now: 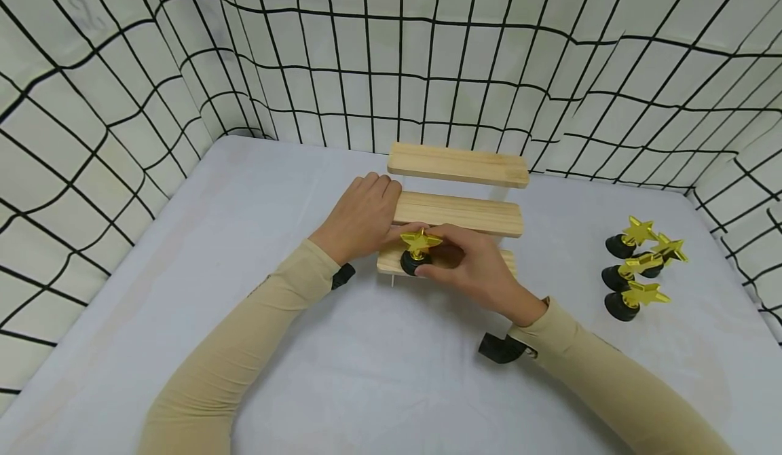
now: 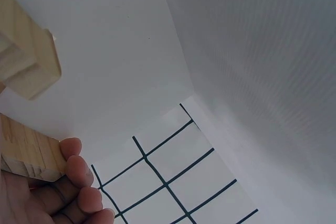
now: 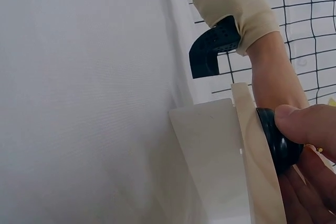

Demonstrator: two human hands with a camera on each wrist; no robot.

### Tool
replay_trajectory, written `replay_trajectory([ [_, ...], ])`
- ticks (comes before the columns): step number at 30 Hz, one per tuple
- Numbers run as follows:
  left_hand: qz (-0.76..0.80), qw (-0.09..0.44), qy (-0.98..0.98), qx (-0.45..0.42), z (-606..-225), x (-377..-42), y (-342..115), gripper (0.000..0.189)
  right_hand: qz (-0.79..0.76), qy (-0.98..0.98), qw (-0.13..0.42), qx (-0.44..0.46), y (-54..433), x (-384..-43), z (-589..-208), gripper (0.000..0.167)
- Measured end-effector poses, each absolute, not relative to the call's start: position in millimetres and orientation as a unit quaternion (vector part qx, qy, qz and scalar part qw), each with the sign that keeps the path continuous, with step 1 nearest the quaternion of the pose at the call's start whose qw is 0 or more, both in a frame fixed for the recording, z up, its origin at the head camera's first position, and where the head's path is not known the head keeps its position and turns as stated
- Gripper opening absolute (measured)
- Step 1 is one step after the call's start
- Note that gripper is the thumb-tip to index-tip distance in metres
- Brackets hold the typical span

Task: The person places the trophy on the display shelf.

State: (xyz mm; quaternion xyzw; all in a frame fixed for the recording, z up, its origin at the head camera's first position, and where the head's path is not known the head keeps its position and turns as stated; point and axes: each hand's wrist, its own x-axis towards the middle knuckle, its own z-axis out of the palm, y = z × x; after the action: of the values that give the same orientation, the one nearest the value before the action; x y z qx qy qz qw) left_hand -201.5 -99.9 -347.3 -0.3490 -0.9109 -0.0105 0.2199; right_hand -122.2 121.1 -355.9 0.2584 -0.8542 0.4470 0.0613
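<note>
free passage between lowest plank (image 1: 389,262) and trophies (image 1: 640,265), upper planks (image 1: 459,213) ahead, gridded wall (image 1: 421,47) beyond

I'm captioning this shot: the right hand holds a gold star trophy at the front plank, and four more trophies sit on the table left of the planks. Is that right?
One slip: the four other trophies sit on the table right of the planks, not left, as the head view shows. The right hand does hold a gold star trophy at the front plank.
</note>
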Motion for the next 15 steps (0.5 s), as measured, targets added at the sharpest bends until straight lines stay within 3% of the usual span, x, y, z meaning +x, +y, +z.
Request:
replay_trajectory([
  [15, -0.003, 0.216, -0.910, -0.353, -345.9, -201.9, -100.9, 0.067, 0.516, -0.828, 0.022, 0.218, 114.3, -121.9, -354.7, 0.049],
])
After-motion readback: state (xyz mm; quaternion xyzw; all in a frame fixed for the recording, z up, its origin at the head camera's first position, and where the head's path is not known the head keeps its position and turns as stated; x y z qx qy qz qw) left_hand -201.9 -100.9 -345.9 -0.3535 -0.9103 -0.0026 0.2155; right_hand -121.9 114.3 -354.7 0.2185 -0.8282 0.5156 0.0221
